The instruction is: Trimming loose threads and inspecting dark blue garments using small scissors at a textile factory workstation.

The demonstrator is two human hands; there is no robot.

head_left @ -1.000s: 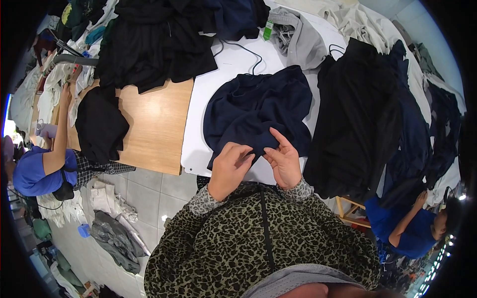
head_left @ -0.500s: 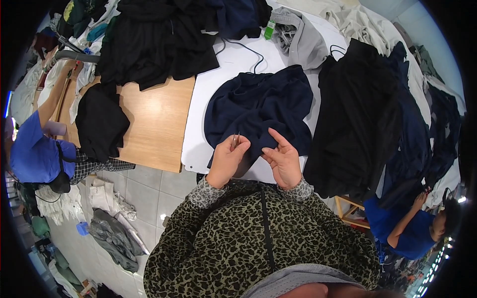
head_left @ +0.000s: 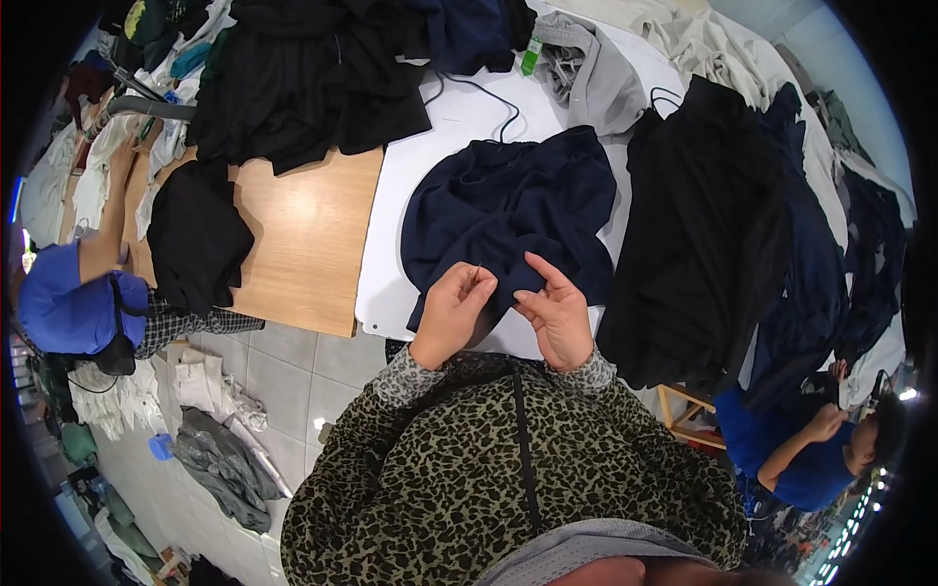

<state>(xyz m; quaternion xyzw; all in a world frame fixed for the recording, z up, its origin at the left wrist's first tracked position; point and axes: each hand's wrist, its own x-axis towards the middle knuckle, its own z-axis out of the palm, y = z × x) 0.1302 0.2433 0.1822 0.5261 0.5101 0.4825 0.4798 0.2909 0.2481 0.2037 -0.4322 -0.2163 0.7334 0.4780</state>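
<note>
The left hand (head_left: 454, 311) has its grip narrowed to a pinch, thumb against index finger, on a thin pointed thing (head_left: 479, 271) that is mostly hidden. The right hand (head_left: 557, 317) stands just beside it, index finger stretched well apart from the thumb; whether its other fingers pinch cloth, I cannot tell. Both hands are over the near edge of a navy garment (head_left: 508, 215), which lies rumpled on the white desk (head_left: 383, 273). To its right lies a long black garment (head_left: 694, 234); beyond it, a grey garment (head_left: 598, 83) beside a green tag (head_left: 531, 57). Leftward, a wooden desk (head_left: 313, 230) bears a black cloth (head_left: 195, 239). A person in blue (head_left: 73, 308) is at far left, another person in blue (head_left: 806, 469) at lower right.
</note>
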